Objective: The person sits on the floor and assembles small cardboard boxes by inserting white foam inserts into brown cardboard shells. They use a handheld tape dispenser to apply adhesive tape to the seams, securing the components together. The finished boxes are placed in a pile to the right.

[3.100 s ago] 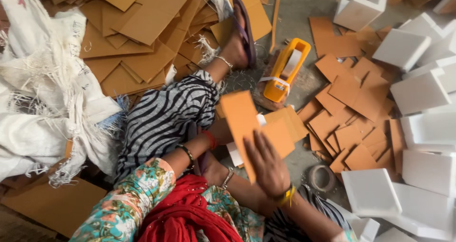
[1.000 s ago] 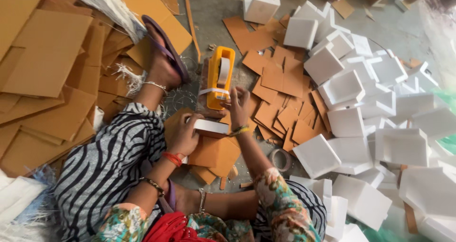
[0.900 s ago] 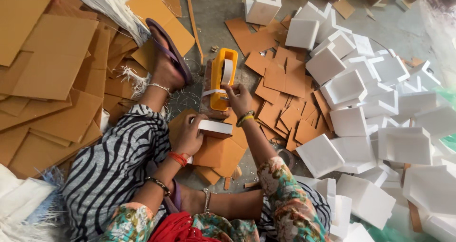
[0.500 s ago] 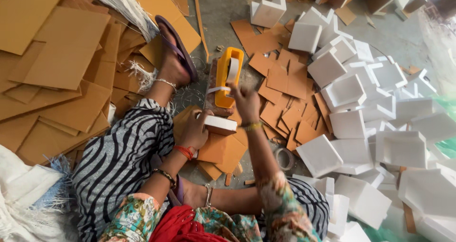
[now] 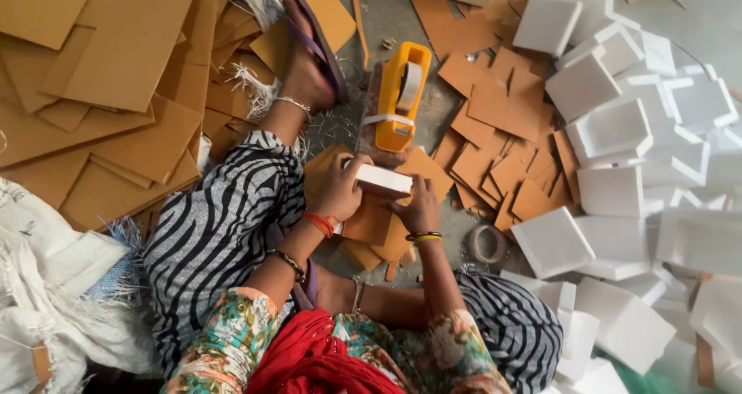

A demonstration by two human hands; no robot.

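Note:
I hold a small white box [image 5: 384, 180] with a brown cardboard piece [image 5: 368, 222] under it, just in front of my lap. My left hand [image 5: 338, 189] grips the box's left end. My right hand [image 5: 419, 206] rests on its right side, fingers curled against the box and the card. Directly beyond the box stands a yellow tape dispenser [image 5: 399, 98] with a roll of tape on it. My left leg in striped trousers [image 5: 220, 224] stretches out, foot in a purple sandal [image 5: 312, 40].
Large brown cardboard sheets [image 5: 116, 61] cover the floor at left. Small brown cardboard cut pieces [image 5: 502, 143] lie right of the dispenser. Several white boxes [image 5: 618, 139] are piled at right. A spare tape roll [image 5: 488, 244] lies by my right knee. White sacking [image 5: 46, 286] sits lower left.
Earlier I held a cardboard piece up in both hands. My hands have since come down with the white box near the dispenser; my right hand has drawn back from the dispenser onto the box.

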